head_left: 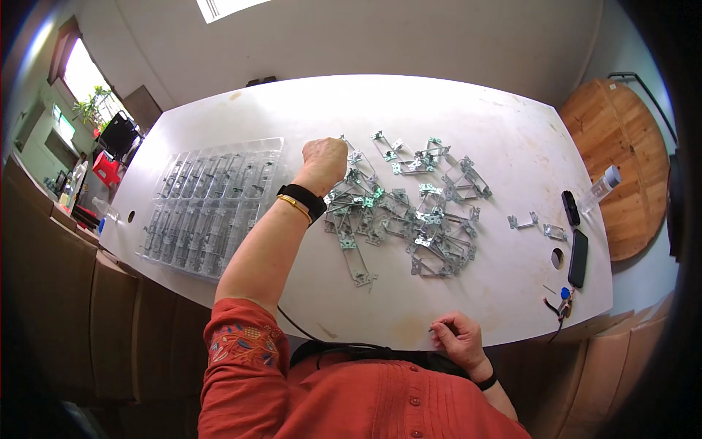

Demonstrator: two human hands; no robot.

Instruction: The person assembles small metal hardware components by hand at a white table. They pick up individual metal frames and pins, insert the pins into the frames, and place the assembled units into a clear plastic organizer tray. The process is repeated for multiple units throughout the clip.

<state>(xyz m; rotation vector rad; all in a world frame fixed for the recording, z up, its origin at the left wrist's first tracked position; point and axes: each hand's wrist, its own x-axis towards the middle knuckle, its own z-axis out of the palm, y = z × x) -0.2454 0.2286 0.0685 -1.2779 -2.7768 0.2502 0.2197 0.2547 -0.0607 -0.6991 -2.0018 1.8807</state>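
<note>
My left hand (325, 162) is stretched out over the table at the upper left side of a heap of metal brackets (437, 218). Its fingers look curled and closed, and their tips are hidden behind the hand. One bracket (354, 155) lies right beside it. The brackets are silvery, thin and long, with flat tabbed ends, lying tangled together. Near the table's front edge, my right hand (459, 341) has thumb and forefinger pinched together; a tiny dark tip shows at them, too small to name.
A clear plastic tray (276, 146) with rows of metal parts stands on the left. On the right lie two loose brackets (523, 221), a black phone (578, 258), a small black object (570, 208), a clear bottle (603, 186) and pliers (561, 310). A cable (300, 328) runs along the front edge.
</note>
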